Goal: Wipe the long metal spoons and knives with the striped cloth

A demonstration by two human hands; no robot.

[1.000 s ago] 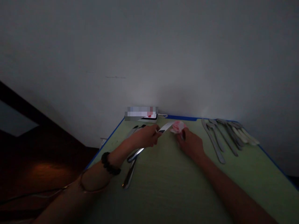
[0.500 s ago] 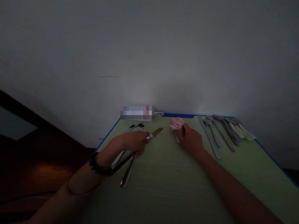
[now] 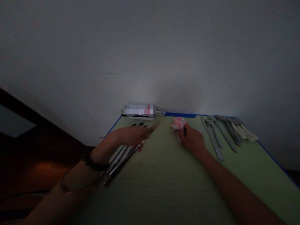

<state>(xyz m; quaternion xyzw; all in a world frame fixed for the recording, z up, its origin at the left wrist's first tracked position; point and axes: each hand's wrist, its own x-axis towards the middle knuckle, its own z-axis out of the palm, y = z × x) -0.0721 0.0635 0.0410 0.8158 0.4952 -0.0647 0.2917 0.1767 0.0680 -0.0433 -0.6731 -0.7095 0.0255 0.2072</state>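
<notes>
1. Holding on in the head view, the left hand has its fingers around a table knife. The blade pokes out past the thumb and points away, up and to the right. It is too dark to tell just where its handle ends.
2. Closed too, the right hand pinches a bunched pink and white cloth. The cloth puffs up above the thumb, and a pale bit hangs below. It is to the right of the knife blade, and the two do not touch.
3. Under and beside the left hand are more knives, side by side, with shiny handles pointing down and to the left. The hand hides their middles.
4. Well to the right of the cloth, a slanting row of spoons and other cutlery lies near the back. At its far right end are some white handles.
5. At the back, a flat white thing sits near the wall. Its top is blurred. A white cord comes out of its right side.
6. All this is on a green table with a blue edge.
</notes>
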